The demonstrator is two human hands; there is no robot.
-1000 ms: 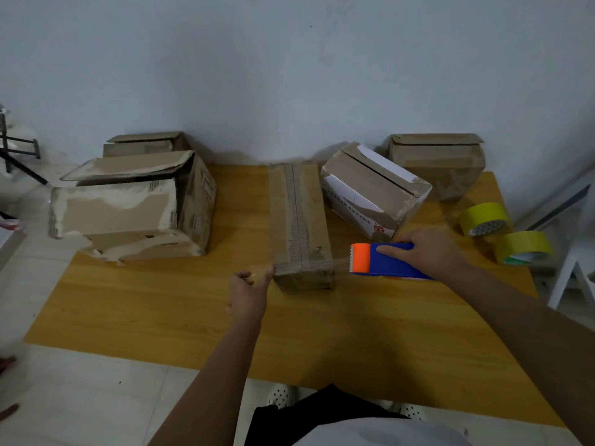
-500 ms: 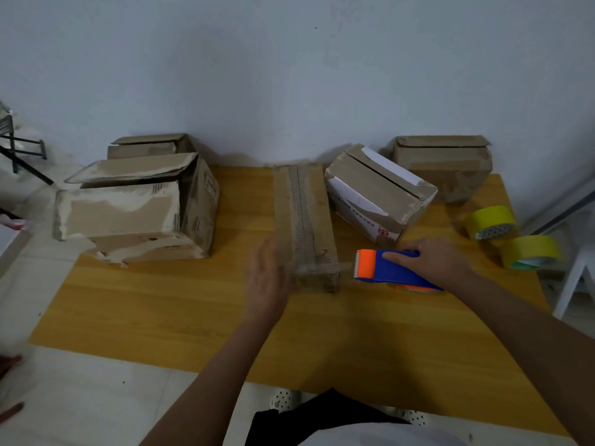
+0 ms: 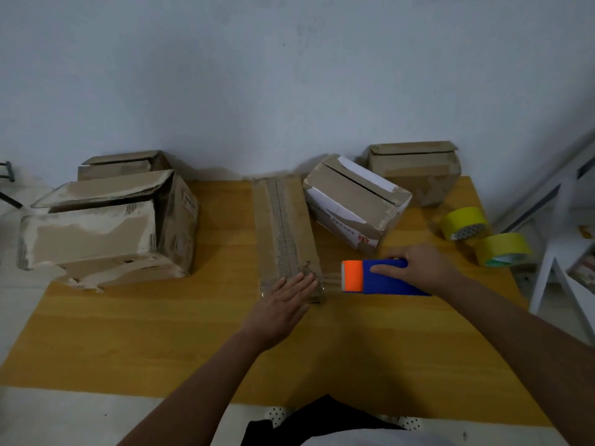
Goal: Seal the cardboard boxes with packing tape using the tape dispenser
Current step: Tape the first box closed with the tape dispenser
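Left hand [image 3: 283, 300]: fingers straight and together, laid flat over the near end of the long flat box [image 3: 285, 233], palm down, pressing the top face at the near right corner. Right hand [image 3: 418, 268]: fingers curled over the top of the tape dispenser [image 3: 376, 276], gripping its blue body; orange front end pointed left at the box's near corner, just beside the left fingertips. Clear strip of tape [image 3: 331, 281] faintly visible between dispenser mouth and box end; attachment point hard to make out. Dispenser's underside and roll hidden beneath the hand and body.

Long flat box: lying lengthwise on the wooden table [image 3: 161, 342], centre, running from near edge of hand toward the wall; top seam covered along its length by a ridged band.

White-sided box [image 3: 354, 204]: right of the long box, tilted, top slit dark, contents not visible. Far right box [image 3: 415, 170]: closed flaps, against the wall. Large torn box [image 3: 109, 226]: left, upper flap raised, interior in shadow, contents not discernible. Smaller box [image 3: 125, 162] behind it, partly hidden.

Two yellow tape rolls [image 3: 483, 233]: at the table's right edge, touching, well apart from the long box.

White frame [image 3: 563, 252]: right, cut off by the picture edge.
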